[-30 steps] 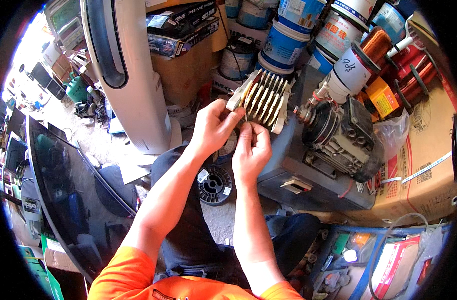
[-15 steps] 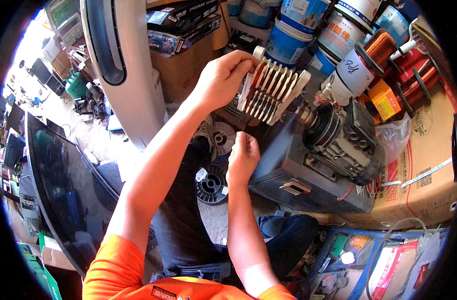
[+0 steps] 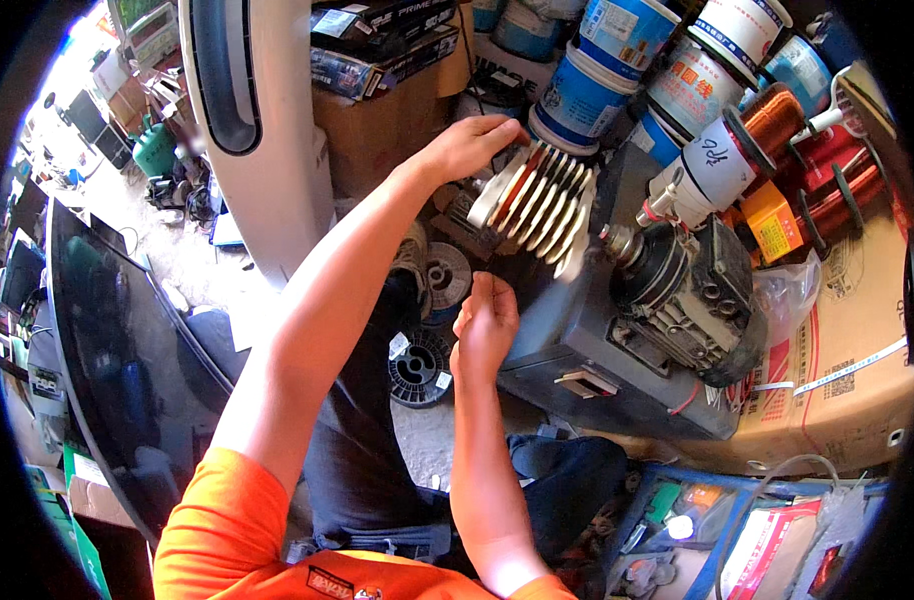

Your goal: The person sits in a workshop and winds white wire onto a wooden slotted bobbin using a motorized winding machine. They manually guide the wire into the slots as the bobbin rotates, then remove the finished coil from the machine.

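Note:
A pale, finned coil-winding former stands at the middle top, with reddish-brown copper wire in its slots at the left end. It is beside the shaft of a dark electric motor. My left hand is closed at the former's upper left end, fingertips bent over its edge. Below the former, my right hand is held up with thumb and fingers pressed together. Whatever it pinches is too fine to make out. The former's lower right edge is blurred.
The motor sits on a dark metal box. Paint-type buckets and copper wire spools crowd the back right. A black empty reel lies on the floor below my hands. A blue-edged tray of parts is at lower right.
The former has turned, its right end now lower and smeared by motion. My left hand stays at its upper left end. My right hand keeps its pinch nearly in place; the whole view shifts slightly.

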{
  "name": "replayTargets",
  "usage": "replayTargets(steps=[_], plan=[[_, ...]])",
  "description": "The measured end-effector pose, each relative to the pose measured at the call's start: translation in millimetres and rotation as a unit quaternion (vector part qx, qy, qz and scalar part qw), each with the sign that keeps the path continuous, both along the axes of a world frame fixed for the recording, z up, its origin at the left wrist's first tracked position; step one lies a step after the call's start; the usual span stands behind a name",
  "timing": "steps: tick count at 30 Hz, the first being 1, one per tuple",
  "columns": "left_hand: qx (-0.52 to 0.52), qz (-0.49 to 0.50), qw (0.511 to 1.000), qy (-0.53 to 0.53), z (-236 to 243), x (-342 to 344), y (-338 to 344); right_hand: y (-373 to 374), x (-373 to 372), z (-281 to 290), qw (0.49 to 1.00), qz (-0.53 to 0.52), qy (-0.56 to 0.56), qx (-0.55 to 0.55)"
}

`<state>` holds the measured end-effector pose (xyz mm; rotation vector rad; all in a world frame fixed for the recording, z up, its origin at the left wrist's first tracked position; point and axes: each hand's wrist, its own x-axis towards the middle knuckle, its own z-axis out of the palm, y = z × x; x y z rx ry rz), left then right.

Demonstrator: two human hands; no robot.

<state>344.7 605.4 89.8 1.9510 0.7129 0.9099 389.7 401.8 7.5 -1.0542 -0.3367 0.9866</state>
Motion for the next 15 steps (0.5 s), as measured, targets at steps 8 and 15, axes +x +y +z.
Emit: replayTargets(steps=[8,15], plan=[[-0.315,-0.013,0.949,-0.003,-29.1,-23.5,-31.6,-0.6,-0.4,8.8,0.999,-0.014,-0.037,-0.011],[-0.392,-0.039,0.919,0.033,-8.6,-45.0,-38.6,1.1,6.7,1.3,0.999,0.008,-0.035,0.005]])
